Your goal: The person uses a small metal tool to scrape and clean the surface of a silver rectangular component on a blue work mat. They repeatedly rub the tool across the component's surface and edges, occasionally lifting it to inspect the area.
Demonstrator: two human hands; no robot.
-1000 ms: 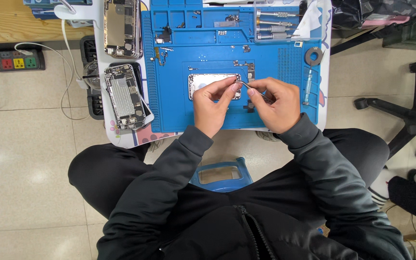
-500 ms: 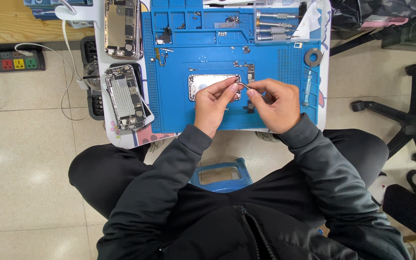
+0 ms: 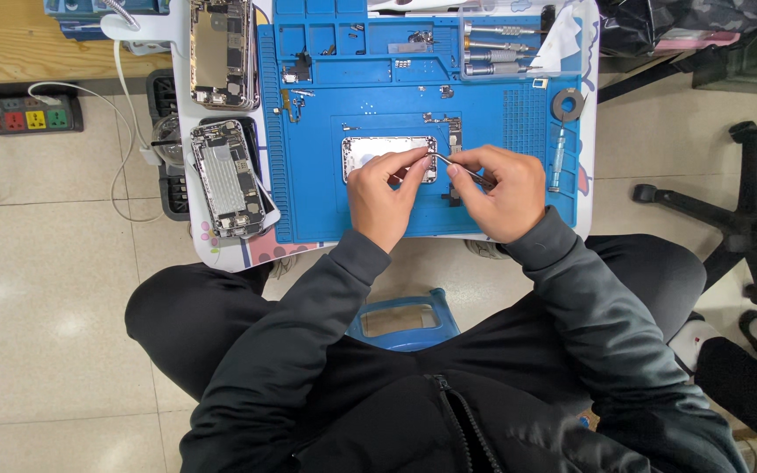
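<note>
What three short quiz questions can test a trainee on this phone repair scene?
1. True or false: the right hand holds tweezers.
2. What colour is the work mat?
3. The left hand rests on: A) the opened phone on the mat, B) the power strip, C) the tape roll.

Key: 1 true; 2 blue; 3 A.

Silver phone shell [image 3: 370, 154] flat on mat
</note>
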